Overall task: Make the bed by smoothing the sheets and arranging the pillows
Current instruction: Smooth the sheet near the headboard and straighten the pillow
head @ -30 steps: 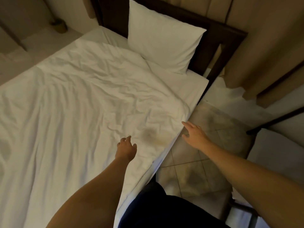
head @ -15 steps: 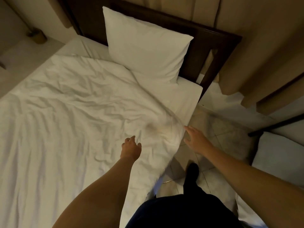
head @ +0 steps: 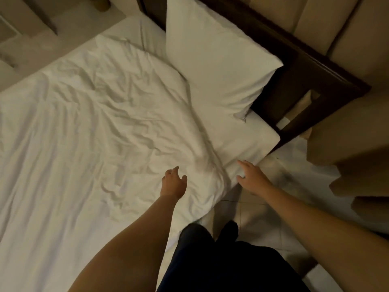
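Left hand (head: 173,182) is out over the rumpled top sheet (head: 101,127) with its fingers loosely spread, not gripping anything; whether it actually touches the fabric is hard to call. Right hand (head: 251,177) is also spread wide and empty, sitting right at the sheet's near corner by the side edge of the bed (head: 248,142).

Size-wise, the bed fills most of the view. The top sheet covers it, badly creased all over, with the near corner bunched up and drooping over the side toward the tiled floor (head: 263,216). The smoother fitted part shows only at the head end. One white pillow (head: 214,60) leans up against the dark wooden headboard (head: 311,81), its lower edge resting on the mattress, well apart from both hands. Beige curtains (head: 347,28) hang behind the headboard.

No logos, tags or writing visible on any of the linen, just plain white.
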`<state>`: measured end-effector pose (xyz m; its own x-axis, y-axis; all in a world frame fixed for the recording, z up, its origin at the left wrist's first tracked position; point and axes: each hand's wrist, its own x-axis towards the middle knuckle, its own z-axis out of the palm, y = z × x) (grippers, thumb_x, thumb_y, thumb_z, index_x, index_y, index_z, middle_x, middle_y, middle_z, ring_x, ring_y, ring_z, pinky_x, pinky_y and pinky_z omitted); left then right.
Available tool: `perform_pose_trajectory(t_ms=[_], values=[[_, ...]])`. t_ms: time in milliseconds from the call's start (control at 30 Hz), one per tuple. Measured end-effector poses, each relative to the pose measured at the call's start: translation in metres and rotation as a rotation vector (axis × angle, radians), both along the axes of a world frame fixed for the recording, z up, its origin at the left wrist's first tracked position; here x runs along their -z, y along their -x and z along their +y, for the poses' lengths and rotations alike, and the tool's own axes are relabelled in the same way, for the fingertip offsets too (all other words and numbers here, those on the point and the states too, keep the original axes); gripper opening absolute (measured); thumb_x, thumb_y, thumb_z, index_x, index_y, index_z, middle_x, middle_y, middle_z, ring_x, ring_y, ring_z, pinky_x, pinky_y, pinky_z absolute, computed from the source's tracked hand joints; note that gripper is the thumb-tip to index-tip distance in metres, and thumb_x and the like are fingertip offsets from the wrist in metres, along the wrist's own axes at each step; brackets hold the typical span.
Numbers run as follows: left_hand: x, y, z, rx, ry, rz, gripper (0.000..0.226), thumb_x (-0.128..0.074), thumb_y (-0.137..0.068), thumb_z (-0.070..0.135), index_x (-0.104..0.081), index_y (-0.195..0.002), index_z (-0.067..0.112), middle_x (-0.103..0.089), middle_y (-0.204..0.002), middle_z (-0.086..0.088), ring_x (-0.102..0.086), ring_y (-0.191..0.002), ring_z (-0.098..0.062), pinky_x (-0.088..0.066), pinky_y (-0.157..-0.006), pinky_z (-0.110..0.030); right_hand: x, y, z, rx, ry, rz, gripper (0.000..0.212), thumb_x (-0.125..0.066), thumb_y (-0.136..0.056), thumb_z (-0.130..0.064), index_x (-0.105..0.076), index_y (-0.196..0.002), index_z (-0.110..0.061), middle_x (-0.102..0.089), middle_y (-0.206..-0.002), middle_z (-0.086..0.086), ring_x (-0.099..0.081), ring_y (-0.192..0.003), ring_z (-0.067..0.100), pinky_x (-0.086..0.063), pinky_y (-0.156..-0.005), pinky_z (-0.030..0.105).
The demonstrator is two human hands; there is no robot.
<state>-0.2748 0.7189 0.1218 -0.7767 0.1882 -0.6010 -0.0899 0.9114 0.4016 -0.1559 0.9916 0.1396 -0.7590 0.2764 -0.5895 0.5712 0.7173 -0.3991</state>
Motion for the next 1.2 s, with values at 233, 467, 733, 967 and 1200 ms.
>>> perform_pose_trajectory(t_ms=[233, 467, 733, 967, 1200], values=[[0.024, 0.02, 0.051, -0.212, -0.057, -0.062, 0.063, -0.052, -0.103, 0.037, -0.034, -0.16, 0.017, -0.036, -0.161, -0.012, -0.039, -0.144, -0.036, -0.032, -0.118, -0.047, 0.035, 0.058, 0.033, -0.062, 0.111, -0.066, 0.067, -0.052, -0.101, -0.034, -0.025, -0.161, -0.021, -0.029, -0.164, 0.009, -0.033, -0.148, 0.03, -0.031, -0.119, 0.041], [0.072, 0.067, 0.101, -0.309, -0.12, -0.133, 0.075, -0.061, -0.098, 0.045, -0.031, -0.161, 0.018, -0.034, -0.163, -0.008, -0.034, -0.149, -0.032, -0.032, -0.119, -0.045, 0.085, 0.103, 0.049, 0.06, 0.216, -0.124, 0.06, -0.048, -0.104, -0.033, -0.027, -0.16, -0.028, -0.034, -0.162, 0.006, -0.037, -0.146, 0.027, -0.035, -0.114, 0.038], [0.131, 0.127, 0.149, -0.434, -0.046, -0.126, 0.121, -0.078, -0.077, 0.067, -0.008, -0.164, 0.022, -0.02, -0.167, -0.007, -0.036, -0.146, -0.039, -0.038, -0.115, -0.05, 0.149, 0.178, 0.049, 0.157, 0.343, -0.087, 0.056, -0.048, -0.105, -0.029, -0.032, -0.159, -0.025, -0.038, -0.161, 0.002, -0.041, -0.144, 0.026, -0.036, -0.115, 0.035], [0.191, 0.146, 0.136, -0.449, 0.041, -0.042, 0.067, -0.069, -0.092, 0.021, -0.037, -0.15, 0.011, -0.052, -0.143, -0.011, -0.055, -0.126, -0.035, -0.047, -0.101, -0.042, 0.202, 0.241, 0.043, 0.155, 0.46, -0.15, 0.06, -0.051, -0.104, -0.032, -0.027, -0.159, -0.03, -0.035, -0.163, 0.0, -0.039, -0.146, 0.027, -0.035, -0.118, 0.043], [0.204, 0.152, 0.111, -0.649, -0.119, -0.143, 0.009, -0.049, -0.082, -0.006, -0.047, -0.09, -0.004, -0.051, -0.079, -0.006, -0.043, -0.07, -0.021, -0.038, -0.058, -0.027, 0.222, 0.258, 0.03, 0.284, 0.58, -0.215, 0.077, -0.07, -0.093, -0.032, -0.029, -0.158, -0.026, -0.052, -0.147, -0.004, -0.051, -0.134, 0.018, -0.043, -0.11, 0.038]])
